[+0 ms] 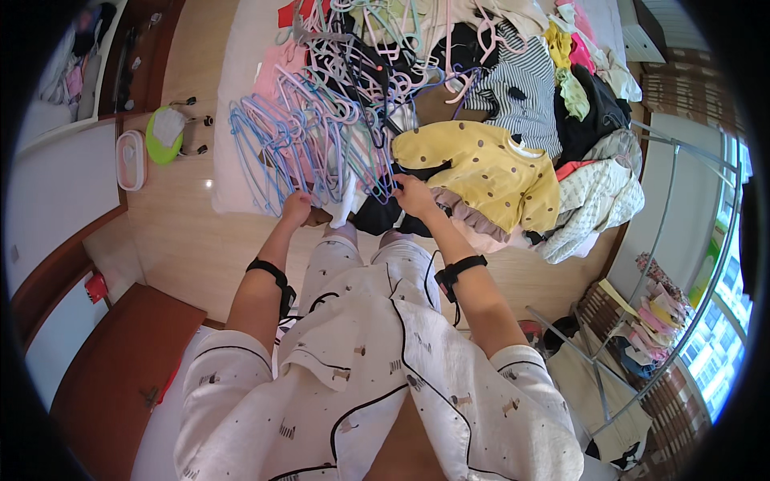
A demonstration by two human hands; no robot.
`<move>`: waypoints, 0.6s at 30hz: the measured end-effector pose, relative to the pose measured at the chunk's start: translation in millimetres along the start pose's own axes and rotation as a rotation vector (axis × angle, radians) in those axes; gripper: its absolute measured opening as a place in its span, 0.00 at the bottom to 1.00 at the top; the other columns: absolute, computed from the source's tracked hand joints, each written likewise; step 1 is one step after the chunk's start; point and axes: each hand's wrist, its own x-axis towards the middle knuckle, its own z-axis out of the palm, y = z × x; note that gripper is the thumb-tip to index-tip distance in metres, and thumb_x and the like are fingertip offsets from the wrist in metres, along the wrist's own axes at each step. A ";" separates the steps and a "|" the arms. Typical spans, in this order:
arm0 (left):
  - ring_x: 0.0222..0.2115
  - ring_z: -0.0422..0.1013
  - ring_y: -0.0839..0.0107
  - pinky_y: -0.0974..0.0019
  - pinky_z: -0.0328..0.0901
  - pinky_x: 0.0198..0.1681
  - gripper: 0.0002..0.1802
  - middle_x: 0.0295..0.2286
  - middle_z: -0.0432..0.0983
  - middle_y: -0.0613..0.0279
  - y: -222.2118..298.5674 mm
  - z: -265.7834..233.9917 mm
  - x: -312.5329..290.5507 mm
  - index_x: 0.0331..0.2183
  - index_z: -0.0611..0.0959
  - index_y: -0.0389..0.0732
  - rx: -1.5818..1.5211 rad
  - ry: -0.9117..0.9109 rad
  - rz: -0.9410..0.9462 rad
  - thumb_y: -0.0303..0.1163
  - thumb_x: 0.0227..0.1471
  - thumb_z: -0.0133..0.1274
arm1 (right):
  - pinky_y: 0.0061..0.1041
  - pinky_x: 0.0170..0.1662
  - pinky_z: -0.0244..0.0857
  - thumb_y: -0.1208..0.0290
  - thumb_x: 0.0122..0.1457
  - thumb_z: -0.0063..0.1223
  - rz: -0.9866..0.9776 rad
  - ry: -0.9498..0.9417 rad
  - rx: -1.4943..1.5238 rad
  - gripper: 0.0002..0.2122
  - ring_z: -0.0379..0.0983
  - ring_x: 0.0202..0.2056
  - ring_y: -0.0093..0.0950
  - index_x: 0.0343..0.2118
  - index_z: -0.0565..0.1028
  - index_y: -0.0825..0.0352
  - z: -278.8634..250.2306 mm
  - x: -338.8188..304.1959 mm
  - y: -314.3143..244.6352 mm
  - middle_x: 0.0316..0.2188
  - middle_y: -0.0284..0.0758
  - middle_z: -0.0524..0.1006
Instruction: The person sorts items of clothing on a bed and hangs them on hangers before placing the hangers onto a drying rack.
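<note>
A heap of plastic clothes hangers (pixel 313 132), blue, pink, purple and green, lies on top of clothes at the bed's near edge. My left hand (pixel 297 208) is closed at the lower end of the heap, its fingers pinching hangers. On the other side my right hand (pixel 415 196) pinches the lower edge of hangers between thumb and fingers. Between the hands hang a white cloth (pixel 346 200) and a black garment (pixel 377 216). A yellow top with brown dots (pixel 473 164) lies spread out just right of my right hand.
More clothes cover the bed, among them a striped shirt (pixel 521 88) and a pale patterned garment (pixel 593 196). A metal drying rack (pixel 659 200) stands at the right. On the floor at left are a green stool (pixel 166 148) and a pink-rimmed basin (pixel 131 160).
</note>
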 end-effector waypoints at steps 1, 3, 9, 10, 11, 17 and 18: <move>0.30 0.75 0.63 0.62 0.68 0.34 0.09 0.28 0.80 0.56 4.7 -7.3 -4.8 0.32 0.83 0.40 0.009 -0.003 0.004 0.28 0.52 0.49 | 0.37 0.42 0.70 0.73 0.54 0.55 -0.016 0.030 0.010 0.16 0.76 0.35 0.42 0.47 0.76 0.66 4.4 3.7 -5.0 0.39 0.48 0.77; 0.29 0.75 0.68 0.65 0.68 0.33 0.10 0.27 0.79 0.58 5.6 -16.1 -5.5 0.33 0.83 0.39 0.016 0.016 0.033 0.28 0.52 0.48 | 0.37 0.42 0.69 0.74 0.53 0.55 -0.046 0.091 0.035 0.17 0.75 0.35 0.43 0.47 0.75 0.65 9.0 11.6 -14.6 0.39 0.49 0.76; 0.30 0.75 0.62 0.62 0.68 0.34 0.11 0.28 0.79 0.55 -10.2 -22.1 22.6 0.34 0.83 0.39 -0.123 0.065 0.158 0.30 0.53 0.48 | 0.36 0.44 0.69 0.76 0.50 0.55 -0.212 0.319 0.018 0.17 0.75 0.39 0.45 0.46 0.75 0.70 -3.2 82.1 -22.7 0.41 0.51 0.76; 0.31 0.75 0.58 0.59 0.68 0.35 0.11 0.29 0.80 0.53 -1.4 -26.1 26.0 0.34 0.83 0.38 -0.119 0.082 0.181 0.31 0.53 0.48 | 0.36 0.44 0.70 0.76 0.51 0.55 -0.195 0.336 0.009 0.17 0.76 0.39 0.45 0.46 0.75 0.70 -5.3 96.6 -22.4 0.40 0.51 0.76; 0.32 0.76 0.54 0.57 0.68 0.36 0.11 0.29 0.80 0.50 8.0 -28.5 28.4 0.34 0.83 0.38 -0.115 0.100 0.205 0.31 0.53 0.49 | 0.35 0.44 0.70 0.75 0.51 0.55 -0.178 0.353 -0.001 0.17 0.76 0.39 0.45 0.45 0.76 0.70 -4.3 104.6 -22.5 0.40 0.51 0.76; 0.27 0.74 0.68 0.63 0.68 0.32 0.14 0.29 0.78 0.65 -41.8 2.1 72.3 0.43 0.80 0.41 -0.286 0.107 -0.033 0.25 0.53 0.49 | 0.32 0.42 0.72 0.72 0.57 0.52 0.075 0.142 0.101 0.13 0.79 0.37 0.36 0.45 0.77 0.67 -4.4 114.0 -67.0 0.37 0.43 0.81; 0.29 0.74 0.68 0.63 0.68 0.33 0.16 0.31 0.77 0.65 -38.4 0.8 75.6 0.45 0.79 0.42 -0.415 0.026 -0.056 0.25 0.53 0.49 | 0.32 0.42 0.72 0.73 0.57 0.52 0.085 0.105 0.097 0.13 0.79 0.37 0.36 0.45 0.77 0.67 1.9 112.8 -65.0 0.37 0.42 0.81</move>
